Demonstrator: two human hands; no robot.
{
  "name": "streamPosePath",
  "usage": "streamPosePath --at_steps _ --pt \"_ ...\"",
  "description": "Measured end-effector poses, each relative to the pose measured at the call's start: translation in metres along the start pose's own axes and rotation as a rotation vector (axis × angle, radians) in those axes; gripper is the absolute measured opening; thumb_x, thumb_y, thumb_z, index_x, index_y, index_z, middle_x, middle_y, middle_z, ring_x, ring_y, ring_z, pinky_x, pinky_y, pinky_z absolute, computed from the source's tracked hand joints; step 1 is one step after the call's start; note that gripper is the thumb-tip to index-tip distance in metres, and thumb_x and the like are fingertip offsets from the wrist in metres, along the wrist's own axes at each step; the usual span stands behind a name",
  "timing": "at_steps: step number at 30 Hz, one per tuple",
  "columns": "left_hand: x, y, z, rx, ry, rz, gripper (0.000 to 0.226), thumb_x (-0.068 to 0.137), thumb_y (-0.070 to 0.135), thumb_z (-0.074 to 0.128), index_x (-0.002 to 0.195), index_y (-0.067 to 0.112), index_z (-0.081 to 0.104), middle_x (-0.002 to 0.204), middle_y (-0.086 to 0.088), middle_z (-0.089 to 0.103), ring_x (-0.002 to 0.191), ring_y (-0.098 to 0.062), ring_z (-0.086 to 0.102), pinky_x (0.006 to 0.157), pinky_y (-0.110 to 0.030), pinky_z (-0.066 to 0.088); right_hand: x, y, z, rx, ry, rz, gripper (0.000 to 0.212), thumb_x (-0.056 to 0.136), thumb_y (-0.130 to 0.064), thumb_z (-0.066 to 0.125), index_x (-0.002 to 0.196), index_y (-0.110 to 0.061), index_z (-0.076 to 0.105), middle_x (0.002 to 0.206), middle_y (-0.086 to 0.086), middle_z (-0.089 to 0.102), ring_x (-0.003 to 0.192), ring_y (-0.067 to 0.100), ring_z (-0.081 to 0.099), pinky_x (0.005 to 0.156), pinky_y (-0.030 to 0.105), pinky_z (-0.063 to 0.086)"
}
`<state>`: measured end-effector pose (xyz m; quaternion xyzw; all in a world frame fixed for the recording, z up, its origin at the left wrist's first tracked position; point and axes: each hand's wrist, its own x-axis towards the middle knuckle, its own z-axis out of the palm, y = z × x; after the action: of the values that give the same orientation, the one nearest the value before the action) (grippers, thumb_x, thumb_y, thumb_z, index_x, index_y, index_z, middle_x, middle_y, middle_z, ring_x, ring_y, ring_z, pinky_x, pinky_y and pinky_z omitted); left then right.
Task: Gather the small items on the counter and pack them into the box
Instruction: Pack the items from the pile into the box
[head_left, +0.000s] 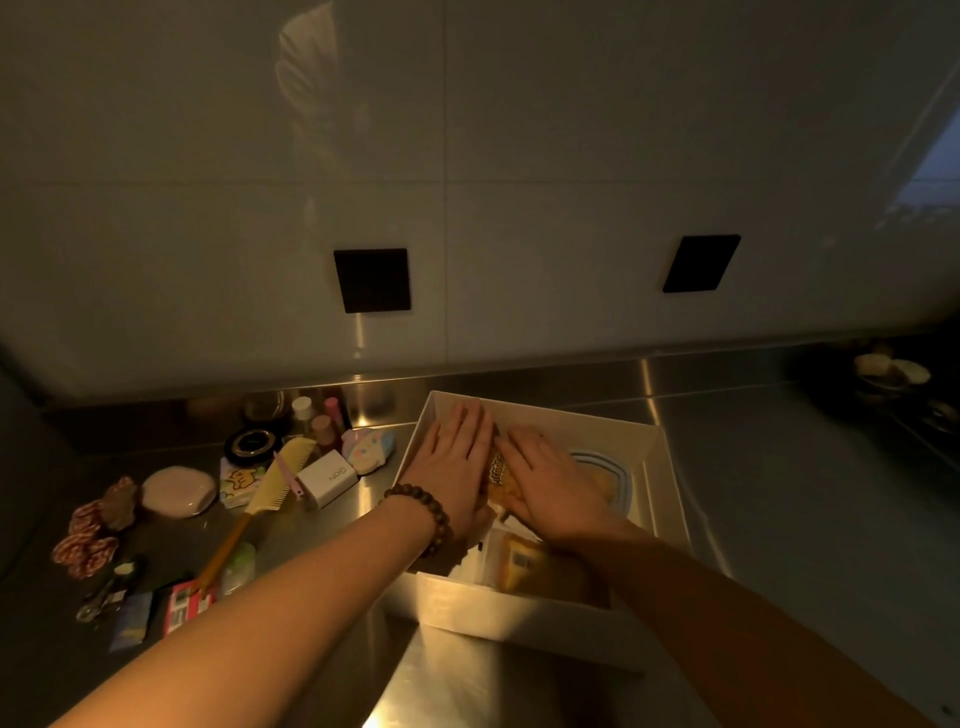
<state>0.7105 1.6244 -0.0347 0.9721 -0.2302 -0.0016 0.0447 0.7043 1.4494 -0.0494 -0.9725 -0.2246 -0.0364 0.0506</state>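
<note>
A white box (524, 618) stands open on the steel counter (779, 493). Both hands are inside it, fingers straight and flat. My left hand (457, 462) and my right hand (550, 483) press side by side on a yellow patterned packet (497, 467). A blue-rimmed item (608, 473) and a yellow pack (519, 564) also lie in the box. Left of the box lie several small items: a yellow comb (275, 480), a white charger (327, 478), a pink compact (179, 491), a cartoon pouch (366, 449) and red-white scrunchies (85, 545).
Small bottles (317, 421) and a round black case (252, 446) stand by the back wall. A red packet (187, 608), a blue card (130, 621) and keys (104, 592) lie near the front left. Dishes (893, 371) sit at the far right.
</note>
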Motion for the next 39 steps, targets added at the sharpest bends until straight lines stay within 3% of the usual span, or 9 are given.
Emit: streamPosePath --at_steps 4,10,15,19,23,27,31,35,39 --pt "0.008 0.002 0.011 0.062 -0.169 -0.012 0.104 0.084 0.054 0.054 0.142 0.017 -0.024 0.151 -0.008 -0.028 0.138 -0.025 -0.025 0.111 -0.043 -0.012 0.005 0.002 0.006 -0.118 -0.149 0.001 0.071 0.097 -0.050 0.033 0.151 -0.021 -0.004 0.161 0.004 -0.003 0.147 0.020 -0.007 0.116 0.040 -0.008" --pt "0.007 0.001 0.014 0.024 -0.285 -0.043 0.106 0.082 0.061 0.050 0.143 0.015 -0.024 0.152 -0.008 -0.028 0.139 -0.026 -0.023 0.110 -0.042 -0.011 0.005 0.001 0.003 -0.130 -0.238 -0.009 0.070 0.097 -0.051 0.030 0.151 -0.023 -0.005 0.161 0.002 -0.004 0.147 0.018 -0.009 0.119 0.044 -0.005" --pt "0.000 0.002 -0.019 -0.147 -0.054 0.000 0.093 0.085 0.053 0.049 0.148 0.015 -0.009 0.156 -0.006 -0.014 0.141 -0.019 -0.016 0.107 -0.032 -0.013 0.008 -0.025 -0.023 0.130 -0.216 0.146 0.086 0.088 -0.049 0.055 0.151 -0.029 0.000 0.160 0.004 0.005 0.147 0.026 0.002 0.119 0.048 0.004" --pt "-0.025 -0.013 -0.050 -0.259 0.200 -0.017 0.078 0.088 0.040 0.049 0.149 0.016 0.005 0.158 -0.002 0.004 0.142 -0.015 -0.007 0.113 -0.033 -0.005 0.023 -0.067 -0.049 0.241 -0.014 0.212 0.083 0.082 -0.040 0.064 0.149 -0.025 0.018 0.155 0.005 0.024 0.142 0.025 0.020 0.117 0.046 0.020" --pt "-0.078 -0.057 -0.062 -0.295 0.363 -0.107 0.071 0.090 0.040 0.051 0.148 0.017 0.017 0.156 0.000 0.015 0.142 -0.013 0.004 0.117 -0.037 0.008 0.037 -0.112 -0.059 0.330 0.103 0.175 0.059 0.091 -0.022 0.053 0.145 -0.021 0.031 0.153 0.006 0.028 0.140 0.023 0.025 0.114 0.037 0.023" --pt "-0.143 -0.113 -0.050 -0.294 0.405 -0.261 0.066 0.091 0.036 0.052 0.147 0.017 0.024 0.154 -0.003 0.023 0.142 -0.017 0.012 0.116 -0.034 0.011 0.047 -0.171 -0.046 0.399 0.121 0.017 0.051 0.091 -0.024 0.055 0.139 -0.024 0.041 0.146 0.000 0.035 0.135 0.019 0.032 0.111 0.036 0.031" --pt "-0.204 -0.169 -0.023 -0.286 0.345 -0.510 0.069 0.088 0.039 0.054 0.146 0.017 0.024 0.154 -0.006 0.022 0.142 -0.020 0.016 0.116 -0.039 0.016 0.054 -0.230 -0.014 0.485 -0.014 -0.085 0.051 0.091 -0.026 0.054 0.140 -0.023 0.041 0.146 0.002 0.035 0.135 0.020 0.031 0.110 0.039 0.035" --pt "-0.250 -0.209 0.006 -0.286 0.300 -0.699 0.075 0.084 0.043 0.057 0.147 0.021 0.022 0.155 -0.005 0.018 0.141 -0.023 0.016 0.115 -0.041 0.019 0.059 -0.278 0.031 0.546 -0.197 0.000 0.060 0.088 -0.039 0.058 0.142 -0.030 0.033 0.152 0.003 0.024 0.140 0.024 0.022 0.112 0.041 0.031" --pt "-0.273 -0.230 0.034 -0.337 0.217 -0.816 0.082 0.084 0.053 0.052 0.149 0.026 0.010 0.157 -0.004 0.003 0.143 -0.025 0.000 0.116 -0.041 0.009 0.061 -0.308 0.073 0.575 -0.281 0.114 0.064 0.091 -0.044 0.052 0.147 -0.035 0.022 0.157 0.003 0.013 0.144 0.028 0.015 0.114 0.043 0.027"
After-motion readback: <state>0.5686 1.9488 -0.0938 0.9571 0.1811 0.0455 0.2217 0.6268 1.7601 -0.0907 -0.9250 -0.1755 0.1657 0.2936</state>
